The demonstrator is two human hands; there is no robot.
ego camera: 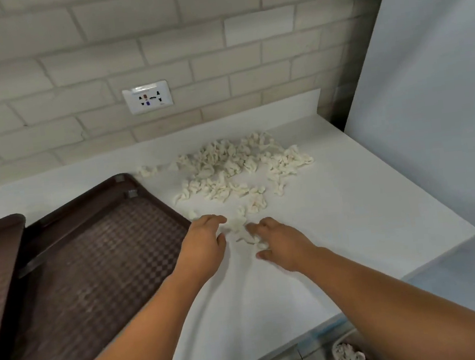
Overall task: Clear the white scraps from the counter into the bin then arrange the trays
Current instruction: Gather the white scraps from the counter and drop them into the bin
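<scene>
Pale brick wall [155, 41] is backing the white bench [352, 211], and most of the scraps [228, 166] are lying in a loose heap toward its back right corner, with a few strays trailing down toward the middle, where I am working. My left hand [205, 242] is reaching in with fingers loosely spread, tips touching a small clump. My right hand [282, 245] is curling fingers and thumb round a few pieces. The bin [349, 356] is sitting below the front edge, down to my right, already holding some scraps.

To my eye the pieces are light and tangled, so a small pinch is likely to be shedding bits over the front edge onto the floor. A careless sweep leftward is risking pushing scraps under the rim of the brown trays [98, 269] at the left edge.
</scene>
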